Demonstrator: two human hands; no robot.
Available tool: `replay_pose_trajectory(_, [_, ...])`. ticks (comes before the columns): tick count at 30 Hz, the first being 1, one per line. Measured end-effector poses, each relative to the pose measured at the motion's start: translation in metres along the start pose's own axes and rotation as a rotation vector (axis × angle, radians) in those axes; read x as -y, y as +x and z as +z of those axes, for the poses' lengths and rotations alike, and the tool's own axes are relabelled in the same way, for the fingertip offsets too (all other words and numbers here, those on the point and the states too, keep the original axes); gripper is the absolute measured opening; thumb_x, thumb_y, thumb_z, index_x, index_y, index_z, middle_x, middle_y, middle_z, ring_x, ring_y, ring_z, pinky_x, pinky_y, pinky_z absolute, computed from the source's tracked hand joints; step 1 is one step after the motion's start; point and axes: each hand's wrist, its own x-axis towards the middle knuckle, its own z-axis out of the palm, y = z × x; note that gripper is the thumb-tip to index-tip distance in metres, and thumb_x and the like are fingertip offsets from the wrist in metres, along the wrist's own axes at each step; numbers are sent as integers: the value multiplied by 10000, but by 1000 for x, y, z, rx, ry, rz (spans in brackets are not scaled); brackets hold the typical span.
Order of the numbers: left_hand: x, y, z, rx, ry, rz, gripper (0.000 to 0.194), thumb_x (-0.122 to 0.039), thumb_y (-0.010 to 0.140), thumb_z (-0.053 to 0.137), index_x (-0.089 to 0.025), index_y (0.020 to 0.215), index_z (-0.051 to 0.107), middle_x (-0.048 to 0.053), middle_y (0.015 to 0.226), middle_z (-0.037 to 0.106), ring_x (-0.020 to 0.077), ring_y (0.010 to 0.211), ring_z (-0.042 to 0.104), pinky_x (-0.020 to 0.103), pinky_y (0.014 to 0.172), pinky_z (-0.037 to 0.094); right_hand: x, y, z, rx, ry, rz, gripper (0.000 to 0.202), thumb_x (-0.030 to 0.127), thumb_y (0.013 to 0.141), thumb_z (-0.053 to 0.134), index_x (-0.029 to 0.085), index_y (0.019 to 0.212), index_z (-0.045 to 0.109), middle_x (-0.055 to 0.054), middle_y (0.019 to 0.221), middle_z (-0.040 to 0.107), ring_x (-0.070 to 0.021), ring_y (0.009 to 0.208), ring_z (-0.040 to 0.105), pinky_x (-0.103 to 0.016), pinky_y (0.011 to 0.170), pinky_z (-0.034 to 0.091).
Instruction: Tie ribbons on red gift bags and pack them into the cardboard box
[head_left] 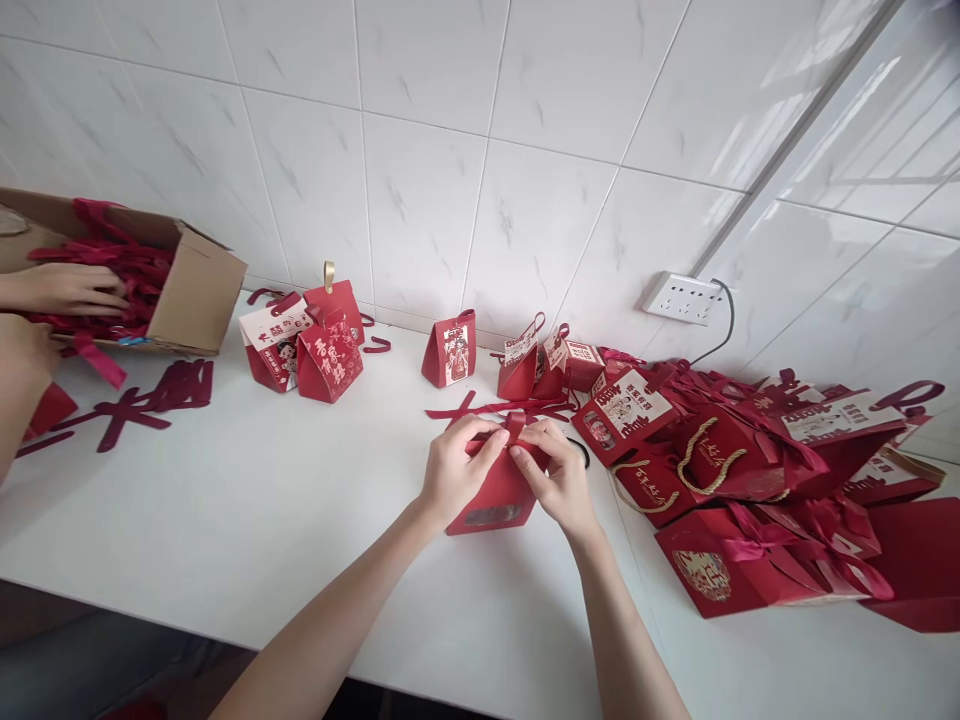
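Observation:
A red gift box [491,495] with an oval window in its near face stands upright on the white table in front of me. At its top edge a loop of red ribbon [515,422] sticks up. My left hand [463,465] pinches the ribbon at the top from the left side. From the right, my right hand [553,470] pinches it too, thumb and fingers pressed together close to the other hand. The ribbon between the fingertips is partly hidden. Just behind the box lie loose dark red ribbon strips [487,408].
Finished-looking red boxes pile up [712,460] at the right. Several small boxes stand along the tiled wall, one a printed box [450,350]. At left, another person's hand [75,290] reaches into a cardboard box [199,290] of ribbons. A power strip [682,298] hangs on the wall.

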Motion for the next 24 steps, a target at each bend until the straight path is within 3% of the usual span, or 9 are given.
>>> replay_pose_trajectory(9, [0,0,2,-17,-30,20,113,-234,837,578,-179,749,623,0,742,681,107,699,651,187,646,545,-2,-3,1,-11,22,21,132,183,864,501,210,875,629,-24,796,536,-151,738,516,-297,665,440])
replay_pose_trajectory(24, [3,-2,5,-43,-38,31,117,-229,834,577,-176,735,613,4,738,684,111,686,650,197,637,536,-1,-4,3,-29,3,42,94,235,870,544,215,839,630,-15,810,555,-149,760,532,-279,699,432])
